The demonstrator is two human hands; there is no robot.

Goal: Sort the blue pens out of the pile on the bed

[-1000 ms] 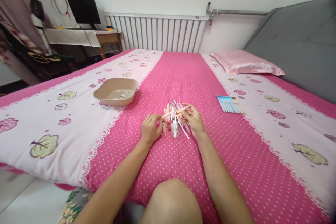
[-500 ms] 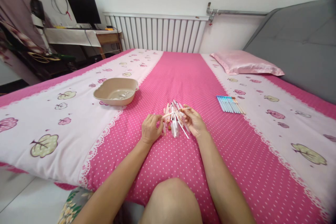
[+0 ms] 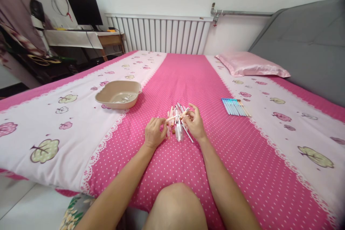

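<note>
My left hand (image 3: 155, 132) is closed, pinching a slim pale peach pen (image 3: 171, 118) that points right. Opposite it, my right hand (image 3: 196, 125) grips a short pale pen piece with a brownish end (image 3: 184, 113) between thumb and fingers; its exact part is too small to tell. Between and under the hands lies a loose pile of slim pens and pen parts (image 3: 179, 133), white, pink, brown and clear, on the pink dotted bedspread (image 3: 172, 165). To the right, several pens in blue and peach tones (image 3: 235, 107) lie side by side in a neat row.
A beige plastic basin (image 3: 107, 100) with small pale pieces inside stands on the bed to the left. Farther off are a pink pillow (image 3: 252, 64), a grey headboard (image 3: 304, 43), a white radiator (image 3: 161, 34) and a desk with a monitor (image 3: 85, 11).
My right hand has turned over and shifted slightly left, tilting its pen piece toward the left hand's pen. My left hand stays nearly still.
</note>
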